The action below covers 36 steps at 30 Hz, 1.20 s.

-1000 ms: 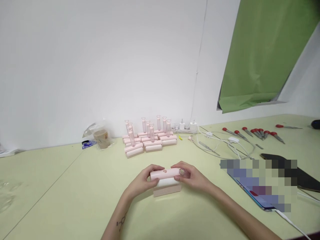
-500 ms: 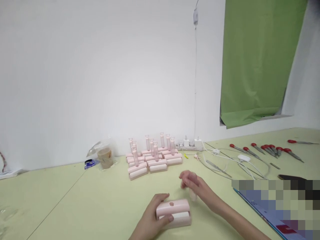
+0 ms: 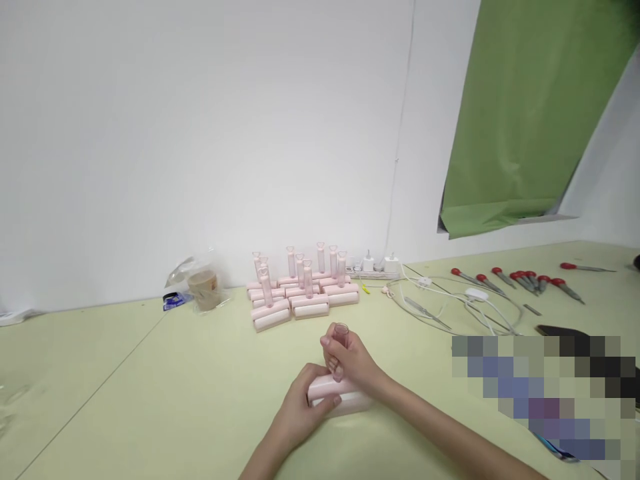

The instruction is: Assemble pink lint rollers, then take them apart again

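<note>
Your roller (image 3: 320, 387) lies on the table (image 3: 175, 393) straight in front of you, with its long axis going across, from left to right. Your left hand (image 3: 306, 405) holds it by its left end: the thumb presses on the near side, over the white part, and the other fingers are bent around the far side. Your right hand (image 3: 356, 363) is closed around the handle (image 3: 341, 335), like a fist, and the clear top of this handle shows above the fingers. The important relation is between these two pieces: the handle is almost upright, so its axis crosses the axis of the roller nearly at a right angle, and its lower end comes to the upper pink face, near the middle of the length. I cannot tell if this end only touches the face or sits inside it, because your right hand covers the right part of the roller. For the handle the right hand is the nearer one, while the left one steadies the body. Beyond both hands, near the wall (image 3: 200, 133), other rollers (image 3: 310, 309) stand in a group, well apart from yours, with handles upright.
</note>
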Motion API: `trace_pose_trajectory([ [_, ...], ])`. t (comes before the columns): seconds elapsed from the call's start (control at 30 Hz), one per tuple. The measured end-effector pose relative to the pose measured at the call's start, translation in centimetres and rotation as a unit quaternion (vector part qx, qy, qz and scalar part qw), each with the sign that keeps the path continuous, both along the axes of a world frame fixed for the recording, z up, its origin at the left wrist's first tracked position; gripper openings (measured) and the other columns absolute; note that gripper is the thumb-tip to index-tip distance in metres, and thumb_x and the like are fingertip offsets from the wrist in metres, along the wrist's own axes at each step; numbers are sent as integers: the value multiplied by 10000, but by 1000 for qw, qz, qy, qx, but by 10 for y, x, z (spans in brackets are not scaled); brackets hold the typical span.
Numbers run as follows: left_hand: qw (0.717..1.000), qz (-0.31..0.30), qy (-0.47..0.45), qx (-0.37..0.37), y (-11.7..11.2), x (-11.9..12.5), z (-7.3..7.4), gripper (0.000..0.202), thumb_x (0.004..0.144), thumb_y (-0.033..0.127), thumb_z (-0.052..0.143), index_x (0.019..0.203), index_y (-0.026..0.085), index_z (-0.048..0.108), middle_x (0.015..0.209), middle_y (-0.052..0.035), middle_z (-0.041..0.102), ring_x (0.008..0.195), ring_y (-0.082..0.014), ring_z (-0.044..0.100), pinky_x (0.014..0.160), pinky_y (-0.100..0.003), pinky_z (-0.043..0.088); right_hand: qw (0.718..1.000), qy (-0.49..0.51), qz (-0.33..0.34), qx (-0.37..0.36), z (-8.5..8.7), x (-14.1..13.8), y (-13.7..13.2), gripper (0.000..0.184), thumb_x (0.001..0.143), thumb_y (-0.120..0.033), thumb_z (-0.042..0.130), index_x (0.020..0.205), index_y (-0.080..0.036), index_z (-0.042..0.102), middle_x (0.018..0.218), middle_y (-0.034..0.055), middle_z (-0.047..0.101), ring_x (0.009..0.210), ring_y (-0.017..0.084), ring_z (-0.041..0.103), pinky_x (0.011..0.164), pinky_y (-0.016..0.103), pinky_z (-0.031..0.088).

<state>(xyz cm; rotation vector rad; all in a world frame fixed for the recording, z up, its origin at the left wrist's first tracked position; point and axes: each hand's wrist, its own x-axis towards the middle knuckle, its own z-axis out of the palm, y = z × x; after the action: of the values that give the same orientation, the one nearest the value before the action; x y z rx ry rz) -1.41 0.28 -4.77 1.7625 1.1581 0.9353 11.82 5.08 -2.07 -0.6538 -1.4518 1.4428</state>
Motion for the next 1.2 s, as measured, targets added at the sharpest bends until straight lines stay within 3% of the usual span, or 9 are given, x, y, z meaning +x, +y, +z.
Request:
trace_pose_trajectory([
  [0.27, 997, 55, -41, -36, 1, 10, -2, 231, 703, 327, 575, 876, 177, 548, 901, -40, 586, 866, -224, 536, 772, -316, 401, 988, -57, -123, 71, 0, -11, -14, 306, 770, -416, 523, 648, -210, 334, 574, -73, 302, 497, 83, 315, 472, 211, 310],
  [0.4, 992, 116, -45, -14, -13, 21, -9, 238, 769, 348, 486, 937, 179, 488, 967, -68, 536, 948, -226, 508, 826, -339, 394, 980, -66, -169, 75, -3, -12, -18, 302, 784, -409, 503, 643, -213, 322, 588, -67, 294, 516, 94, 310, 502, 224, 319],
  [0.53, 985, 162, -46, -23, -42, 42, -25, 524, 773, 296, 461, 1215, 163, 214, 1255, -159, 333, 1199, -261, 313, 983, -396, 270, 983, -54, -169, 52, -8, -12, -23, 303, 776, -428, 505, 651, -219, 324, 573, -71, 310, 482, 94, 305, 473, 224, 313],
  [0.67, 978, 200, -54, -30, -66, 72, -39, 790, 714, 184, 463, 1278, 145, -89, 1390, -187, 32, 1301, -262, 61, 1041, -391, 163, 985, -66, -149, 60, -9, -10, -29, 307, 775, -418, 503, 635, -217, 318, 577, -70, 295, 497, 95, 297, 477, 218, 318],
  [0.77, 971, 234, -47, -3, -69, 83, -39, 775, 739, 222, 451, 1285, 148, -95, 1386, -191, 63, 1294, -265, 85, 1032, -399, 161, 983, -79, -151, 72, -9, -10, -32, 304, 787, -422, 487, 643, -214, 319, 587, -66, 302, 508, 94, 310, 493, 215, 335],
  [0.9, 975, 217, -35, -6, -60, 65, -31, 681, 748, 239, 449, 1282, 115, 45, 1346, -197, 200, 1262, -278, 195, 1012, -407, 199, 966, -160, -137, 152, -9, -5, -32, 321, 809, -518, 401, 709, -216, 354, 629, -48, 387, 535, 104, 407, 519, 227, 404],
  [0.97, 985, 165, -48, -25, -54, 45, -22, 655, 752, 196, 428, 1277, 126, 42, 1341, -185, 224, 1248, -249, 242, 1008, -392, 219, 948, -207, -142, 195, -4, 8, -22, 365, 840, -551, 284, 814, -211, 416, 723, -9, 486, 625, 127, 494, 580, 251, 446],
  [1.07, 995, 64, -27, -70, -46, 10, 0, 648, 726, 150, 443, 1265, 193, 85, 1345, -150, 268, 1209, -220, 314, 1006, -387, 225, 916, -263, -204, 225, 9, 46, 13, 444, 905, -448, 84, 1003, -196, 435, 959, 61, 543, 888, 154, 532, 755, 292, 443],
  [1.2, 992, 33, 82, -91, -34, -15, 35, 827, 564, 165, 607, 1271, 248, 187, 1382, -107, 216, 1229, -279, 269, 979, -415, 260, 826, -421, -306, 219, 21, 109, 84, 262, 888, -347, 378, 1007, -154, 509, 1020, 76, 552, 962, 187, 515, 849, 373, 402],
])
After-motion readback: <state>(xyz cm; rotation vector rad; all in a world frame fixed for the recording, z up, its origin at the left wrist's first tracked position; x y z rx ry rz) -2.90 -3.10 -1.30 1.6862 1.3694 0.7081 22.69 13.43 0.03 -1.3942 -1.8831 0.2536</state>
